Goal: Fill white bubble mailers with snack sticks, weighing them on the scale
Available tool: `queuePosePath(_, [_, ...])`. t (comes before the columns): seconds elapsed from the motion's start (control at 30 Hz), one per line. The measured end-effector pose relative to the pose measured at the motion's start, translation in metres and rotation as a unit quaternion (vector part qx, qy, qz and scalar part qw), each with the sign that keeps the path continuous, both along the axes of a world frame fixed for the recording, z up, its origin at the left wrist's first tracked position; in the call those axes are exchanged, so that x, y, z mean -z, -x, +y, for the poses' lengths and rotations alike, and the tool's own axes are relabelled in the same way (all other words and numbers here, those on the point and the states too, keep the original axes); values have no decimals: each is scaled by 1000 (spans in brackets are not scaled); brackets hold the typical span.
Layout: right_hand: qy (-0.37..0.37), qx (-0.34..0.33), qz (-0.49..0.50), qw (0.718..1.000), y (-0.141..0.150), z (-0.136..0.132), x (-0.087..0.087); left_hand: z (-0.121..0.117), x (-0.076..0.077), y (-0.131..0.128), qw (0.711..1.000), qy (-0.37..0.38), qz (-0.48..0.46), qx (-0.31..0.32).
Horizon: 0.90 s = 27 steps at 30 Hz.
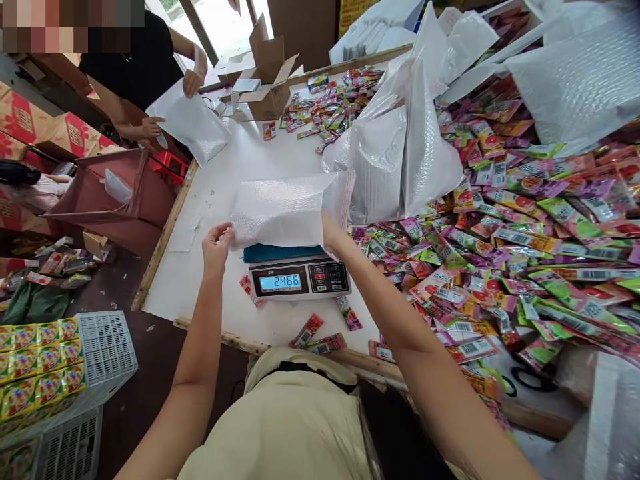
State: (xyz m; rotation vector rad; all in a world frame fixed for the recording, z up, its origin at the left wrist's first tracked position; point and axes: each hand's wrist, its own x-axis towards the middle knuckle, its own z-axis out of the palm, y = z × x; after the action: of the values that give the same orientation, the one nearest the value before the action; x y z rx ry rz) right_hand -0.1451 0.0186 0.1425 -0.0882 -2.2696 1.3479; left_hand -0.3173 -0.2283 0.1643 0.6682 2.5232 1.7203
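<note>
Left hand (219, 241) is closed in a narrow pinch on the lower left corner of a white bubble mailer (280, 203). Right hand (332, 232) is reached into the mailer's open mouth; its fingers are hidden by the white film, so whether they are spread, closed or wrapped on something cannot be told.

Near the body, a few loose candy packets (307, 331) are scattered by the wooden edge of the white table (250, 150). Just beyond them a digital scale (300, 280) is set, its display lit at 246.6, with a teal piece (280, 253) seen between it and the mailer. The mailer is stretched across, over the far side of the scale; whether its weight is borne by the scale or by the hands cannot be told.

Its long axis is run from left to right, crosswise to the body, with the closed end at the left hand and the mouth turned to the right. By this lie, the mouth is judged to be best served by the right hand, the nearer one, and the closed end by the left.

Beyond and to the right, plump mailers (429, 150) are stood beside a broad heap of packets (500, 230). Farther off, at the left, another mailer (189, 121) is held by a co-worker's hands (194, 81), near an open cardboard box (267, 100).
</note>
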Motion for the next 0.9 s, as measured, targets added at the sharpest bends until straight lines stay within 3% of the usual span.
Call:
queuePosePath(0.23, [-11,109,23,994,-29,8,3,-7,2,8,999,-35,-16,-1])
queuePosePath(0.47, [-37,125,10,991,-44,13,4,-7,-3,3,1000,-20,-4,-1])
queuePosePath(0.67, [67,214,50,973,-80,28,14,-20,-8,6,999,-16,20,-35])
queuePosePath(0.8, [156,298,103,936,-118,38,24,-26,-8,7,998,-30,32,-50])
queuePosePath(0.9, [164,332,112,922,-148,44,29,-25,-8,6,997,-34,39,-52])
